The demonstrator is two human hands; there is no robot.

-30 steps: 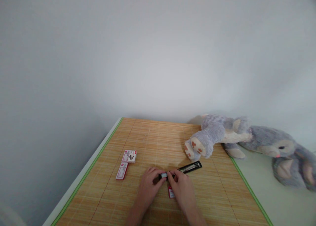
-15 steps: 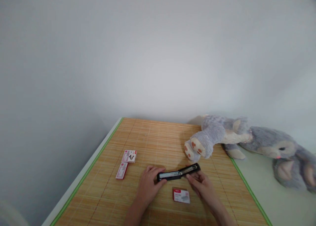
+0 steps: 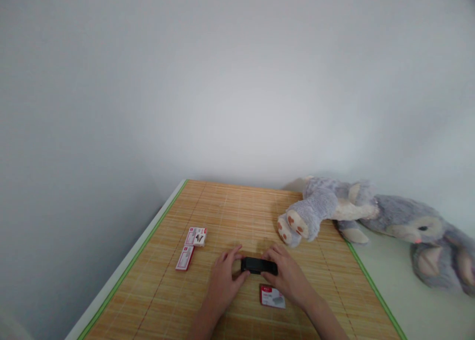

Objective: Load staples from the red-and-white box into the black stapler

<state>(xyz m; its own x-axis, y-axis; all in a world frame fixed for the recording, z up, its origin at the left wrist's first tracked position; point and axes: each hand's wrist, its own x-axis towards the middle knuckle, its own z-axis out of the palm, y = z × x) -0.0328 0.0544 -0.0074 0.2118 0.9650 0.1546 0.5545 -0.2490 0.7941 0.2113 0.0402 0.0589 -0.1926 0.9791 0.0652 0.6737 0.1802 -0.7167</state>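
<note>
A black stapler (image 3: 259, 266), folded closed, lies crosswise at the front middle of the bamboo mat. My left hand (image 3: 225, 279) has thumb and fingers curved about its left end, with a small gap showing inside the grip. At the other end, my right hand (image 3: 287, 275) grips it between thumb and fingers and covers that tip. Just in front of the stapler, close to my right wrist, is a small red and white box (image 3: 272, 296) with a picture of staples on it.
To the left sit a white and pink box (image 3: 195, 236) with a stapler picture and a red-edged box (image 3: 184, 258) touching it. A grey plush rabbit (image 3: 322, 206) lies along the back right, over the mat's green edge. A pale wall (image 3: 237, 92) rises behind.
The stapler, spread open before with its metal inside showing, is now folded closed. My right hand has swung left and over with its upper part. My left hand stays at the left end.
</note>
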